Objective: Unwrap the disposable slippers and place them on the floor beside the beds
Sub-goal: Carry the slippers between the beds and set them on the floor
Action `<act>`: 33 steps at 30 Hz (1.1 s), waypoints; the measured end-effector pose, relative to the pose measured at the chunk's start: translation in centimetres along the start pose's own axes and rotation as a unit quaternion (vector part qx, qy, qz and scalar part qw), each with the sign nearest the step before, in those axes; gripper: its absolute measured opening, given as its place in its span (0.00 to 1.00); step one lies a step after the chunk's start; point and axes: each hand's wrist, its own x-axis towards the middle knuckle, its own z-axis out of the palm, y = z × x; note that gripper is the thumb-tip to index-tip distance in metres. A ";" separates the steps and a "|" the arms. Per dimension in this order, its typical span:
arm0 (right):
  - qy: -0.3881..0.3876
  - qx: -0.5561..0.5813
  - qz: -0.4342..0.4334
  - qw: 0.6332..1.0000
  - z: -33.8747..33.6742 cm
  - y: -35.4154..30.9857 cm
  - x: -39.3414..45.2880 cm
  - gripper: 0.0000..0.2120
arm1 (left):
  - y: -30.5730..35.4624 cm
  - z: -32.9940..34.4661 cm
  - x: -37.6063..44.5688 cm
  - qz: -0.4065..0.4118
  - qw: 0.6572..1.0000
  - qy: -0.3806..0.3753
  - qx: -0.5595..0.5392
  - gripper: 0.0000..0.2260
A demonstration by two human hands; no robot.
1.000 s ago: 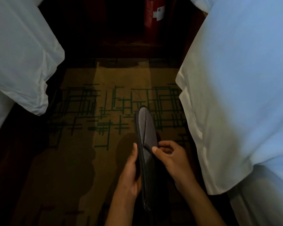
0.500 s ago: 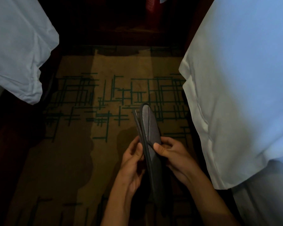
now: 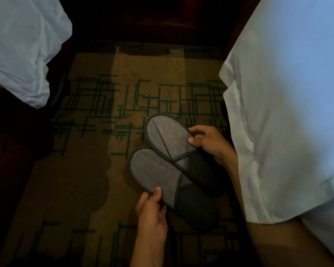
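Slippers [image 3: 168,162] toes far-left, overlapping | left hand [image 3: 152,211] pinches near one | right hand [image 3: 208,143] pinches far one

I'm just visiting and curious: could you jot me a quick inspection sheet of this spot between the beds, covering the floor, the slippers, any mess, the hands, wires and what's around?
Surface: tan carpet with green line pattern, dimly lit.
Job's things: far slipper and near slipper, grey, unwrapped, tops facing up, the far one overlapping the near one.
Clutter: nothing seen.
Hands: left hand pinches the near slipper's edge; right hand holds the far slipper's side.
Cables: nothing seen.
Surroundings: white bedding of the left bed and right bed; dark furniture beyond.
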 end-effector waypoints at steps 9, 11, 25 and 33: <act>-0.075 -0.251 -0.067 0.963 2.4 -0.1 5.2 0.19 | -5.5 0.6 -1.8 -0.038 0.989 0.142 -0.028 0.14; -0.078 -0.289 -0.084 0.950 2.4 -0.4 5.6 0.19 | -5.8 0.8 -1.7 -0.036 0.986 0.162 -0.016 0.08; -0.030 -0.360 -0.154 0.920 3.9 0.4 5.1 0.10 | -4.8 0.4 -1.1 -0.008 0.988 0.135 0.077 0.10; -0.015 -0.364 -0.172 0.915 4.0 0.9 5.0 0.12 | -4.2 0.1 -0.9 -0.023 0.988 0.110 0.103 0.08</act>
